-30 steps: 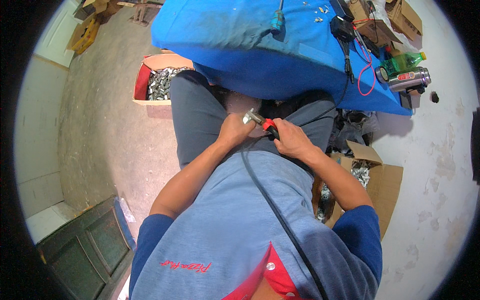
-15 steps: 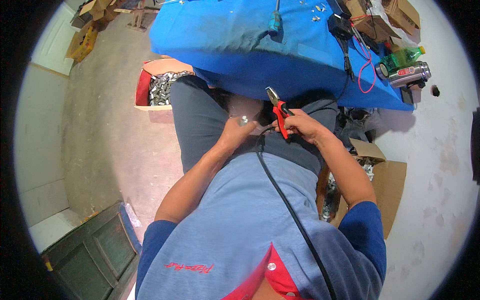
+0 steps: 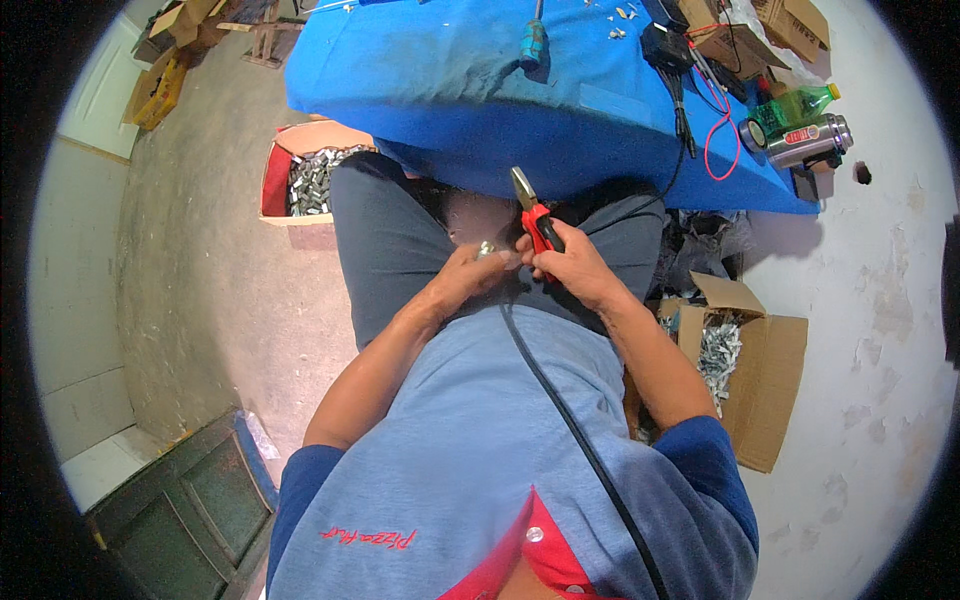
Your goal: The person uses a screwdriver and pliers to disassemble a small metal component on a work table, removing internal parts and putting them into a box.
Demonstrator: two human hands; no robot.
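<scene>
My right hand (image 3: 575, 265) is closed around red-and-black pliers (image 3: 537, 222), their metal jaws pointing up toward the blue-covered table. Close to its left, almost touching, my left hand (image 3: 468, 280) pinches a small shiny metal piece (image 3: 486, 248); its exact kind is too small to make out. A black cable (image 3: 570, 410) runs up over my shirt to the gap between the hands. Its upper end is hidden by the fingers. Both hands hover above my lap, in front of the table edge.
The blue-covered table (image 3: 450, 140) holds a teal-handled screwdriver (image 3: 534, 45), a black adapter (image 3: 667, 48), a green bottle (image 3: 795, 108) and a steel flask (image 3: 808, 142). Boxes of small metal parts (image 3: 312, 182) stand left, and another carton (image 3: 770, 390) stands right.
My right hand with the pliers has moved left, closer to my left hand. The pliers' jaws have swung slightly, and the view has shifted a little.
</scene>
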